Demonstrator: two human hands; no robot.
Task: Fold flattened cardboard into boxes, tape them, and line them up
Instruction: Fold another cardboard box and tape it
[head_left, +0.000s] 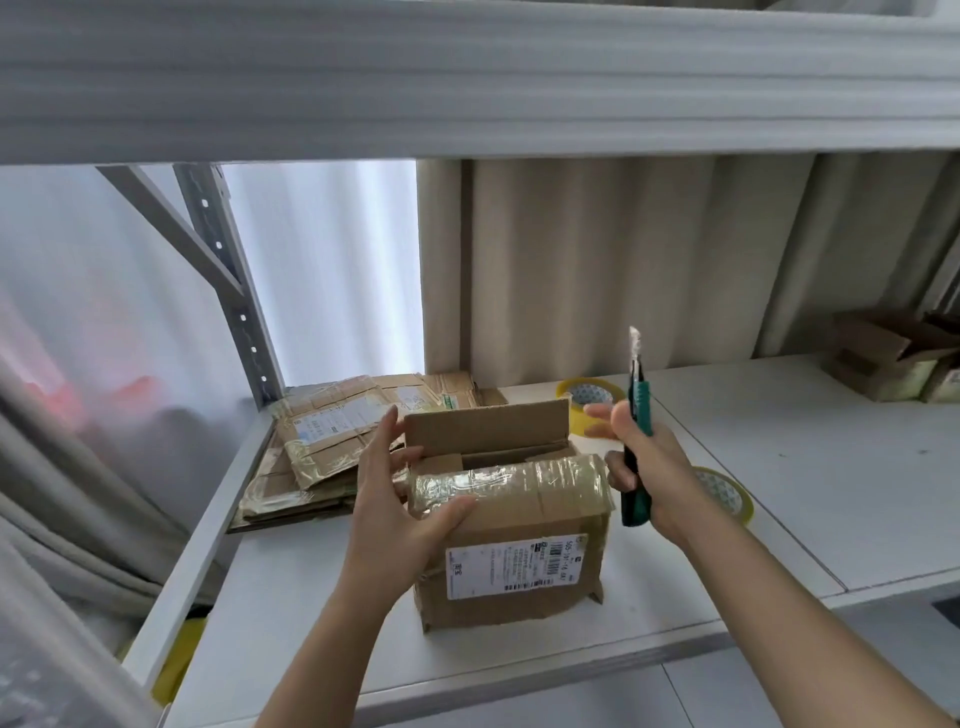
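A brown cardboard box (514, 540) with a white shipping label stands upright on the white shelf (779, 467). Its far flap is raised and its near flap is covered in clear tape. My left hand (395, 493) grips the box's left top corner, thumb on the taped flap. My right hand (649, 467) sits at the box's right side and holds a green utility knife (638, 415) with its blade pointing up. Two rolls of clear tape lie on the shelf: one (589, 395) behind the box, one (727, 493) partly hidden behind my right wrist.
A stack of flattened cardboard (332, 441) lies at the left end of the shelf, by a grey metal upright (234, 291). Folded boxes (893, 358) stand at the far right. An upper shelf (467, 78) hangs overhead. Curtains close the back.
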